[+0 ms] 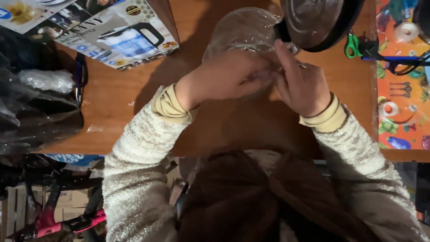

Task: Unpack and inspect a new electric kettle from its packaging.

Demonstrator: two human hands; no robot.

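Right now both the left hand (224, 78) and right hand (302, 83) clasp the glass kettle (244, 31), which lies just beyond them.

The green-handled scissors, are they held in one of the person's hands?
No, the green-handled scissors lie on the wooden table apart from both hands.

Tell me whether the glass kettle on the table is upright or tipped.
Tipped. The glass kettle lies on its side on the wooden table, hinged lid swung open, both hands on it.
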